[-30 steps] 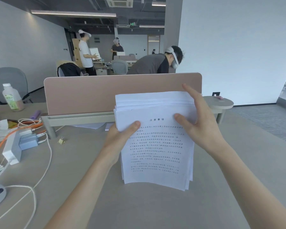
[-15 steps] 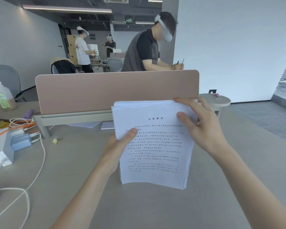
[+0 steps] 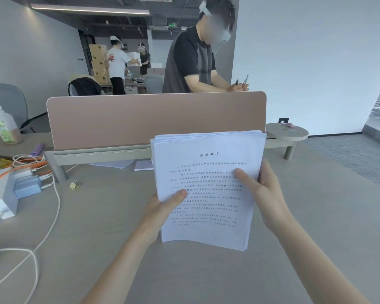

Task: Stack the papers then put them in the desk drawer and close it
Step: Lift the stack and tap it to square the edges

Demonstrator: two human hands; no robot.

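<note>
Both hands, left hand (image 3: 162,207) and right hand (image 3: 266,189), are gripping the papers (image 3: 206,187) upright on the table (image 3: 110,216); probably squaring the edges; drawer unseen.

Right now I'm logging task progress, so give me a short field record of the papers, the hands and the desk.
papers: one stack of printed papers, held upright, bottom edge on the desk
left hand: grips the stack's left edge, thumb on front
right hand: grips the right edge, thumb on front
stack edges: top sheets slightly uneven
drawer: not in view
</note>
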